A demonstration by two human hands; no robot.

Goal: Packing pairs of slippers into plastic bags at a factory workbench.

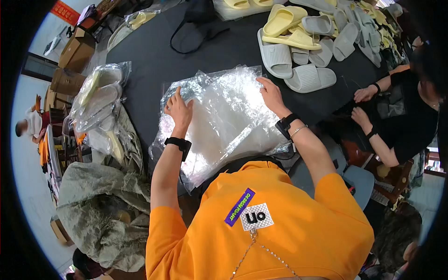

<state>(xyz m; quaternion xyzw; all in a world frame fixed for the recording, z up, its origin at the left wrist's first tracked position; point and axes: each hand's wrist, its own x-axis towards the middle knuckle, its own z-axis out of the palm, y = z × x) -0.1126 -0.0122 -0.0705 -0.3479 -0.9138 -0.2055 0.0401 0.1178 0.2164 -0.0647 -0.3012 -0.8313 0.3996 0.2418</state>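
A stack of clear plastic bags (224, 112) lies on the dark table in front of me, crinkled and shiny with glare. My left hand (179, 111) rests on its left side, fingers spread over the film. At the upper right edge of the stack is my right hand (272, 95), fingers stretched out and touching the plastic. I see no slipper in either hand. Just beyond my right hand lie a grey slipper (275, 53) and another light grey slipper (310, 78), part of a loose pile.
Yellow slippers (284, 21) top the pile at the far right. Bagged slippers (100, 98) are heaped at the left, above a greenish woven sack (102, 214). A black item with a strap (203, 14) lies at the table's far side. On the right, a co-worker's hands (366, 93) are close together.
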